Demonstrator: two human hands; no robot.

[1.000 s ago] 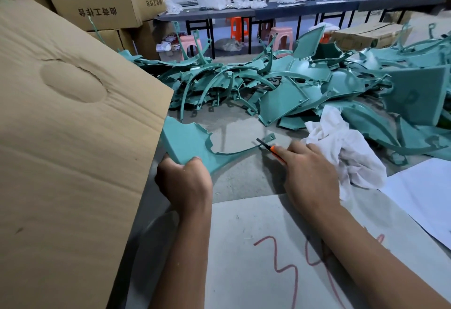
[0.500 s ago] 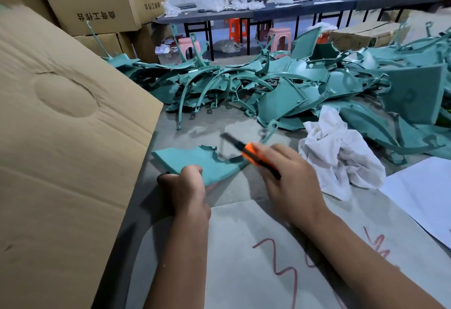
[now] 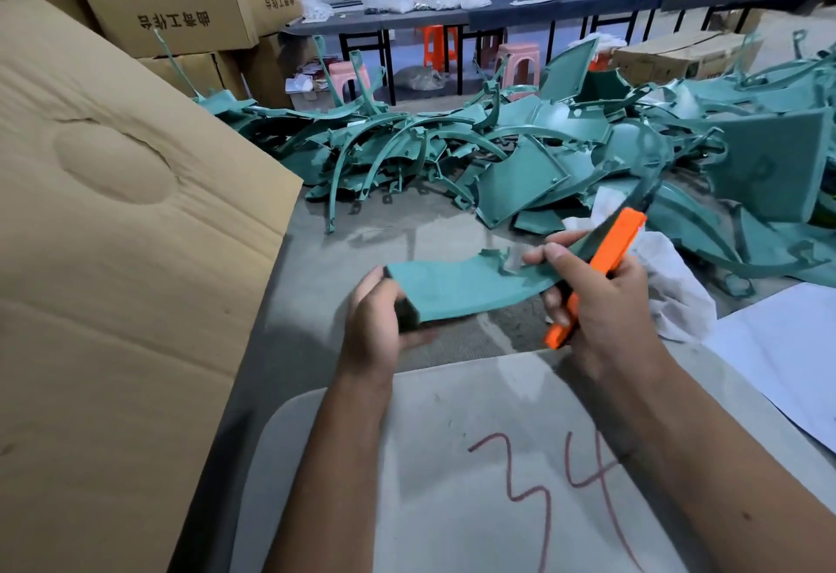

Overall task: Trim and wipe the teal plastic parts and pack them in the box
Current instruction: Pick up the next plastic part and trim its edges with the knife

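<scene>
Your left hand [image 3: 375, 323] grips the near end of a curved teal part [image 3: 457, 287], its fingers [image 3: 418, 337] curled under the part and its thumb on top. The part sits in the air just above the grey desk [image 3: 344, 265], running rightward to your right hand [image 3: 597, 301], whose fingers [image 3: 540, 256] wrap an orange utility knife [image 3: 601, 269] and touch the part's far end. The pile of teal parts [image 3: 520, 156] fills the desk's far edge, a white rag [image 3: 669, 287] beside your right hand

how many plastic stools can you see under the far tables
3: an orange stool under the far table, a pink stool to its right, and a nearer pink stool to the left. More may be hidden behind the teal parts pile.
</scene>
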